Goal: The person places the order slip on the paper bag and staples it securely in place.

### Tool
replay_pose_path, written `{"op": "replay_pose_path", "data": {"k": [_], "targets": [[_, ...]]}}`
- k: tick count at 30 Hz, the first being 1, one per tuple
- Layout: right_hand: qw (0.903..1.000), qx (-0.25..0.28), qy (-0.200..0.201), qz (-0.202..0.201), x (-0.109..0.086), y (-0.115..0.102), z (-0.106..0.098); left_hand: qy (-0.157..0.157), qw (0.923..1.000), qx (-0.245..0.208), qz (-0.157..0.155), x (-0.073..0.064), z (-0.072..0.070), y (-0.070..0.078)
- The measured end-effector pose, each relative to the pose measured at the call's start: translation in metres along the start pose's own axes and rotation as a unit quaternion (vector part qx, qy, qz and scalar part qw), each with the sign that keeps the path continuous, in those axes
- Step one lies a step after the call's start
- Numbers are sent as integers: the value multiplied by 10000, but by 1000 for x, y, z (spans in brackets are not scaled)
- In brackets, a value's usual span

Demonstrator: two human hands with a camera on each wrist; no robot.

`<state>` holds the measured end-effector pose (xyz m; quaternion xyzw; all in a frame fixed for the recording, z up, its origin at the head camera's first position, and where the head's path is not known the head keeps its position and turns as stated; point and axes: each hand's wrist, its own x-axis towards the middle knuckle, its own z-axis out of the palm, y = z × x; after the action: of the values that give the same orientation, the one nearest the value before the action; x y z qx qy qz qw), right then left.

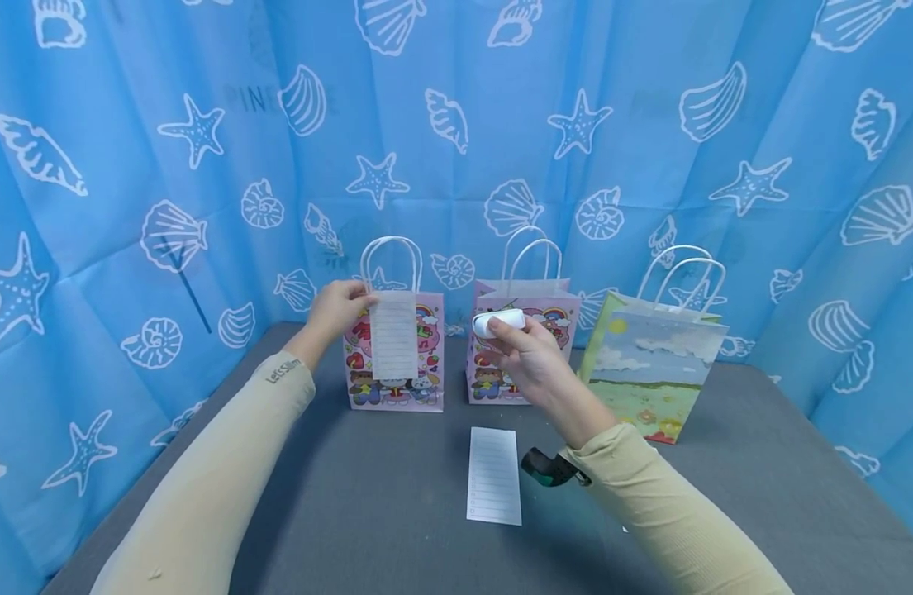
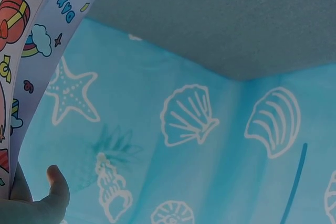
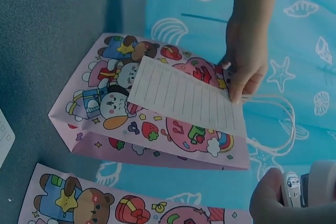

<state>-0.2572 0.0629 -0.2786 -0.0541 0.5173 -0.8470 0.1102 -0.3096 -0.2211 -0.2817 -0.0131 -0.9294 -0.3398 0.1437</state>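
Note:
My left hand (image 1: 339, 308) pinches a lined white paper slip (image 1: 394, 339) against the upper front of the left pink cartoon gift bag (image 1: 358, 397). In the right wrist view, the thumb lies on the slip (image 3: 184, 95) near the bag's top edge, close to the white handles. My right hand (image 1: 534, 359) holds a small white stapler (image 1: 498, 322), raised in front of the middle pink gift bag (image 1: 486, 388). The left wrist view catches only part of the left hand (image 2: 47, 203) beside the bag (image 2: 39, 72).
A second lined slip (image 1: 494, 475) lies flat on the grey table (image 1: 367, 512). At the right stands a gift bag (image 1: 649, 364) with a meadow picture. Behind everything hangs a blue shell-print curtain (image 1: 456, 165). A dark wrist camera (image 1: 549, 468) juts from my right wrist.

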Motion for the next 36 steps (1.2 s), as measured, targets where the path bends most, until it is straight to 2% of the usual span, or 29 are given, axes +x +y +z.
{"op": "replay_pose_path", "data": {"k": [11,16,21,25,28,32,36], "targets": [[9995,-303,-5,-67,7,5,16,6,10000,49,-35,0,1,0],[9968,-777,-86,-166,12,9,23,-19,10000,36,-29,0,1,2],[9910,-1217,-337,-445,20,15,32,-23,10000,-11,-56,-1,-1,3],[9817,-1723,-482,-654,27,17,37,-47,9999,-39,-81,-1,-1,2],[9752,-2032,-449,-748,33,16,42,-43,10000,-18,-68,-1,-1,2],[9742,-2095,-411,-726,39,13,48,-20,10000,24,-28,0,-1,2],[9823,-1773,-453,-392,45,10,55,-18,10000,16,-38,0,-1,3]]}}
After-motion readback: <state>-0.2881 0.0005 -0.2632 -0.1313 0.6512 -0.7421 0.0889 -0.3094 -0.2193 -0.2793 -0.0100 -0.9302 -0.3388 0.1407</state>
